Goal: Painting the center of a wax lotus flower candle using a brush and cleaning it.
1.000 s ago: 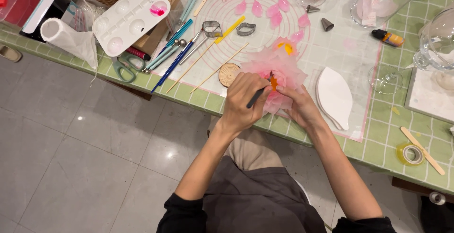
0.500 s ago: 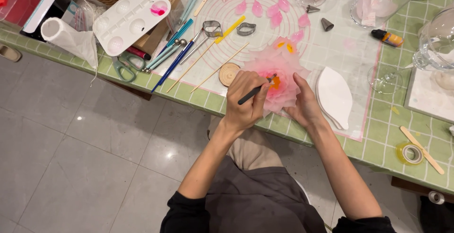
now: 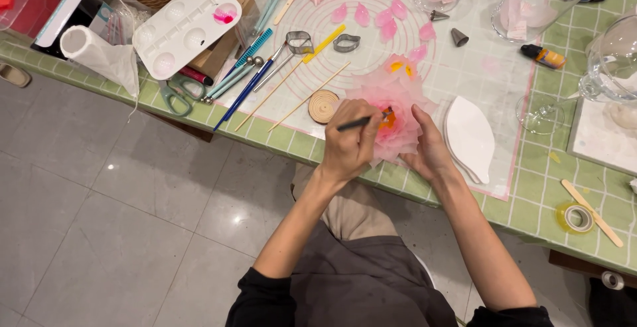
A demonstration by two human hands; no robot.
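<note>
The brush (image 3: 361, 123) tip has shifted onto the orange centre of the pink flower (image 3: 391, 111) at the table (image 3: 531, 197) edge; left hand (image 3: 348, 142) pinches the brush, right hand (image 3: 430, 151) cups the petals, fingers spread

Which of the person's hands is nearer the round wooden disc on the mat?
Left. The left hand, holding a thin brush, sits just right of the wooden disc. The right hand is farther off, across the pink flower.

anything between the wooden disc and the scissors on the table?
Head view: two thin wooden sticks and a blue-handled tool lie slanted between the wooden disc and the scissors.
</note>
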